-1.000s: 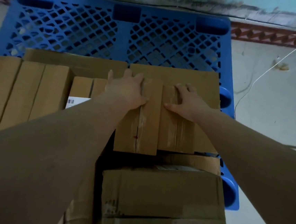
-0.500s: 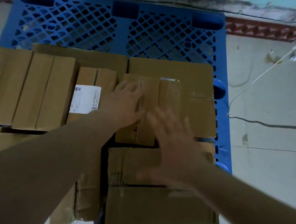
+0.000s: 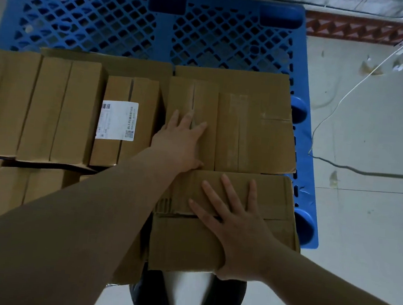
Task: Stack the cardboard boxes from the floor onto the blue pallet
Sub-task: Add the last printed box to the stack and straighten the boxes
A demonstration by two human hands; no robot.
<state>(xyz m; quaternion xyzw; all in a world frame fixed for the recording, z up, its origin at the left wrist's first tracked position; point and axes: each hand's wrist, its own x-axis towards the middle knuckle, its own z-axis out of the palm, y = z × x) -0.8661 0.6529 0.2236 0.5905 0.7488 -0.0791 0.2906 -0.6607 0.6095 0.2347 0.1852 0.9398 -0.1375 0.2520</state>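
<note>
- Left hand [image 3: 180, 141] flat on taped box [image 3: 230, 128], fingers spread, grasping nothing
- Right hand [image 3: 235, 225] flat on front box [image 3: 273, 208], fingers splayed
- Labelled box [image 3: 124, 120] just left; loose cable [image 3: 366, 172] right of blue pallet [image 3: 163, 30]

Cardboard boxes [image 3: 61, 112] cover the near half of the blue pallet [image 3: 158, 27]. The left hand [image 3: 180, 141] lies flat on a taped box [image 3: 232, 128]; the right hand [image 3: 235, 225] (fingers spread) presses flat on the nearest box [image 3: 272, 201].
</note>
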